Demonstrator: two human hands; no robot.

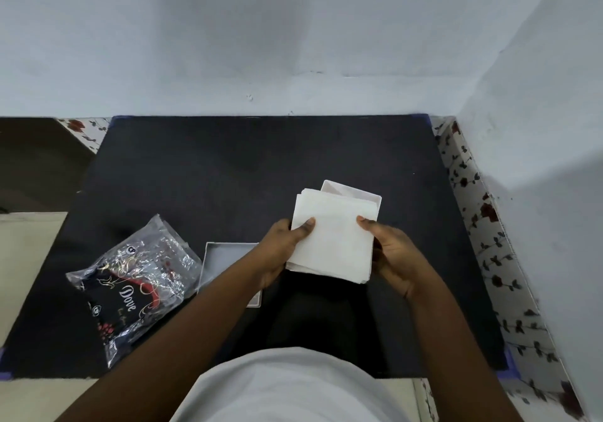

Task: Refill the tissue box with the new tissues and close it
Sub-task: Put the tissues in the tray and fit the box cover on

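A stack of white tissues (332,242) is held flat above the black mat, between both hands. My left hand (279,252) grips its left edge with the thumb on top. My right hand (391,255) grips the right edge the same way. Behind the stack, the open white tissue box (355,193) stands on the mat, mostly hidden by the tissues; only its far rim shows. The box's white lid (225,258) lies upside down to the left, partly covered by my left forearm.
An empty, crumpled clear plastic tissue wrapper (137,284) with dark print lies at the mat's left. The black mat (228,177) covers a table with a floral cloth (473,212) at the right edge. A wall stands close behind and to the right.
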